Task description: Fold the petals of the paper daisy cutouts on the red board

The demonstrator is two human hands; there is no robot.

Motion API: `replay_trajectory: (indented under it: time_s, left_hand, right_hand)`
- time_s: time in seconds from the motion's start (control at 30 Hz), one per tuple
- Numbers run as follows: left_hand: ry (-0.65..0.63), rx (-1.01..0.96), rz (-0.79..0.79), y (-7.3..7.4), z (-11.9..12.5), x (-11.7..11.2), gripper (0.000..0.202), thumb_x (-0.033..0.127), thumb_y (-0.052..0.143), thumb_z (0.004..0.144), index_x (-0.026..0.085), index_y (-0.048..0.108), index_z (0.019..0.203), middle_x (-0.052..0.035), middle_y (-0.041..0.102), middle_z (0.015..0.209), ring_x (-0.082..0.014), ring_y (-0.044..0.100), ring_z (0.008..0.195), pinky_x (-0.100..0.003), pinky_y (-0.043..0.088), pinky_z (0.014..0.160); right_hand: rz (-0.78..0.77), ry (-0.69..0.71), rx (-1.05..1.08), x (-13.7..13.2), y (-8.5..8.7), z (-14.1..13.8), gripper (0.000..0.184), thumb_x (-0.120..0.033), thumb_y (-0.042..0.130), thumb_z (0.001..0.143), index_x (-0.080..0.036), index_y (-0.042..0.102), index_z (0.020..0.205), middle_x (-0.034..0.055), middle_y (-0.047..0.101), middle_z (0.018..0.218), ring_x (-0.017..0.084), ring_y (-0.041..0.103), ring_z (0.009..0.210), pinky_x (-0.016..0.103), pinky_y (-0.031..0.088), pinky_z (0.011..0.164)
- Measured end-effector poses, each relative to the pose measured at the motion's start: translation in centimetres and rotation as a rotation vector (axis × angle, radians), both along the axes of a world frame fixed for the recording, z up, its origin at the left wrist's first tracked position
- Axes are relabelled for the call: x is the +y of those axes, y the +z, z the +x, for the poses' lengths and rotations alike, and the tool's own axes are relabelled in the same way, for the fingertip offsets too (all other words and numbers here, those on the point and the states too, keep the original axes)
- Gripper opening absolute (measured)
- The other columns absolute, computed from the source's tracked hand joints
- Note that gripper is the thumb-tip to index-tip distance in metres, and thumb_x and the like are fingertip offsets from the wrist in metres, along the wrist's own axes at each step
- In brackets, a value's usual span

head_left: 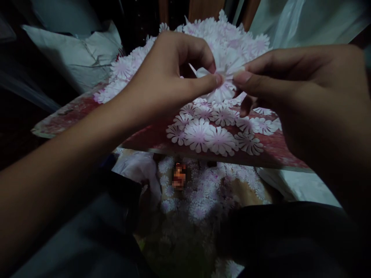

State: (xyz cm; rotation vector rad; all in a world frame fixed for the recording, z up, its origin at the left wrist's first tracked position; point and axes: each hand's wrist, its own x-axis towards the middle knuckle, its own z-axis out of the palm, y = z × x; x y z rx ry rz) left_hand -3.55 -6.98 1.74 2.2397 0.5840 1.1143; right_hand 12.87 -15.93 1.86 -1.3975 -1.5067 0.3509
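I read my left hand [165,73] and right hand [301,85] both pinching one paper flower [224,63], with a pile of paper flowers [220,33] lying on the red board [69,116].

Scene dim, colours muted; light soft, source out of view. Paper flowers [214,131] on board [60,119] brightest. Left hand [171,73] and right hand [301,92] underexposed, shadowed. Lower flowers [197,200] near viewer sunk in heavy shadow. Far left nearly black. Plastic sheet [301,23] far right faintly pale. Pixelated patch [179,176] blurred. Edges slightly bowed.
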Motion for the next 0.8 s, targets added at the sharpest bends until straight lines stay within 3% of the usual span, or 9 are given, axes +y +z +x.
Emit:
replay_trajectory:
  time_s: [0.17,0.37,0.63,0.8]
  left_hand:
    - [-0.084,-0.020,0.024,-0.2,0.0,0.4,0.013,0.010,0.067,0.078,0.016,0.066,0.067,0.0009,0.058,0.063,-0.0085,0.051,0.061,-0.027,0.033,0.053]
    - [-0.098,-0.015,0.075,-0.4,0.0,0.8,0.024,0.014,0.067,0.075,0.023,0.057,0.055,0.0033,0.038,0.051,-0.0090,0.034,0.055,-0.031,0.035,0.058]
    - [0.107,0.004,0.071,-1.0,0.3,0.7,0.009,0.018,0.071,0.072,0.018,0.064,0.066,0.0011,0.054,0.056,-0.0128,0.048,0.062,-0.031,0.040,0.065]
    - [0.068,0.027,0.051,-1.1,0.5,0.8,0.008,0.020,0.071,0.071,0.017,0.066,0.065,-0.0001,0.057,0.056,-0.0131,0.050,0.060,-0.030,0.038,0.060]
  right_hand:
    - [0.054,-0.007,0.024,-0.1,-0.1,-0.3,0.013,-0.014,0.071,0.081,-0.023,0.072,0.071,0.0026,0.062,0.067,0.016,0.059,0.061,0.030,0.049,0.054]
    - [0.056,0.024,-0.033,-0.1,-0.3,-0.4,0.013,-0.014,0.069,0.084,-0.021,0.070,0.073,0.0005,0.059,0.063,0.012,0.057,0.057,0.026,0.048,0.053]
    - [0.118,0.018,-0.225,0.5,-0.6,-0.2,0.009,-0.013,0.070,0.082,-0.016,0.067,0.074,-0.0054,0.059,0.061,0.002,0.053,0.056,0.017,0.040,0.052]
    - [0.132,0.022,-0.269,0.6,-0.9,-0.1,0.013,-0.013,0.070,0.083,-0.018,0.066,0.072,-0.0058,0.058,0.059,0.003,0.052,0.053,0.018,0.039,0.049]
